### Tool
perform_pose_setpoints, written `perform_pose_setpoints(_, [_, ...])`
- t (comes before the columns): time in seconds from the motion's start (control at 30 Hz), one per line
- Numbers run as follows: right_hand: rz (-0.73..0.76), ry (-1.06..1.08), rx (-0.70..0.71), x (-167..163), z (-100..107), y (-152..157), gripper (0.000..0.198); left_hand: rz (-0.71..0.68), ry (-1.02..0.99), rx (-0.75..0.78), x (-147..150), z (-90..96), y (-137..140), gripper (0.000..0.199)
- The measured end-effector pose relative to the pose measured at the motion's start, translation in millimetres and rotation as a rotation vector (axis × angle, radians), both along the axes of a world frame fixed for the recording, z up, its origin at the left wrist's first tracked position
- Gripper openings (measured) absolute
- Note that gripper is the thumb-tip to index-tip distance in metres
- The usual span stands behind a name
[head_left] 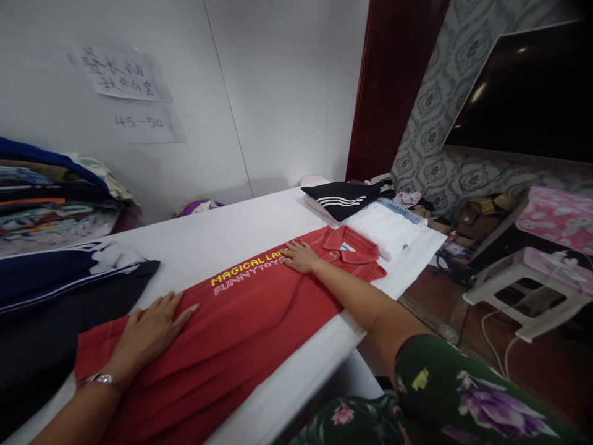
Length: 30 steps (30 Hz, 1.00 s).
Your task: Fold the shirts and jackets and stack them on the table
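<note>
A red collared shirt (259,321) lies lengthwise across the white table (222,238), its collar toward the right. Yellow and white lettering runs along its far side. My left hand (155,327) rests flat near the shirt's hem, fingers spread, with a metal watch or bracelet at the wrist. Farther right, my right hand (300,256) lies flat on the chest, just below the collar, covering the end of the lettering. Neither hand grips the cloth. Some creases run through the near side of the shirt, which reaches the table's front edge.
Dark clothes (69,321) lie at the left, with a tall pile of folded clothes (50,198) behind. A black striped garment (340,198) and white clothing (384,225) sit at the table's far right end. A white stool (532,284) stands on the floor at right.
</note>
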State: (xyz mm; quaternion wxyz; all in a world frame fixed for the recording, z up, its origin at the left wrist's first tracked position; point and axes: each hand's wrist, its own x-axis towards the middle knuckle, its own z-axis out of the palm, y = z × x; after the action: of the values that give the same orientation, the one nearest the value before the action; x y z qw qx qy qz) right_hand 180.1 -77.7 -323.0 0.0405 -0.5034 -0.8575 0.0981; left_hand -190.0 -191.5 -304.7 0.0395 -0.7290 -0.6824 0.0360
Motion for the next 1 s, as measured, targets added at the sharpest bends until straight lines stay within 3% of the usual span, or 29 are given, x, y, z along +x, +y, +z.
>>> perform_pose_setpoints(0.1, [-0.005, -0.002, -0.018, -2.5, 1.4, 0.7, 0.055, -0.091, 0.172, -0.094, 1.1, -7.6, -4.1, 0.051])
perform_pose_setpoints(0.23, [0.006, 0.081, -0.095, 2.9, 8.0, 2.0, 0.058, -0.13, 0.2, -0.067, -3.9, -8.2, -2.3, 0.052])
perform_pose_setpoints(0.4, [-0.133, 0.091, 0.005, 55.6, 12.1, -3.4, 0.059, -0.152, 0.269, -0.07, -6.5, -11.5, -0.4, 0.055])
perform_pose_setpoints(0.53, [-0.308, -0.019, -0.055, 105.9, 3.0, -7.8, 0.058, -0.157, 0.318, -0.112, -4.9, -12.2, 0.0, 0.056])
perform_pose_setpoints(0.73, [-0.33, 0.137, -0.113, 123.1, 3.0, -3.1, 0.056, -0.155, 0.313, -0.124, -3.5, -9.2, -0.2, 0.054])
perform_pose_setpoints(0.87, [-0.37, 0.299, -0.023, 151.1, 20.0, -12.2, 0.048, -0.151, 0.299, -0.119, -3.2, -9.5, 0.2, 0.054])
perform_pose_setpoints(1.0, [-0.55, 0.255, 0.12, 198.0, 29.2, -35.2, 0.039, -0.145, 0.163, -0.075, -4.1, -11.9, 1.5, 0.053])
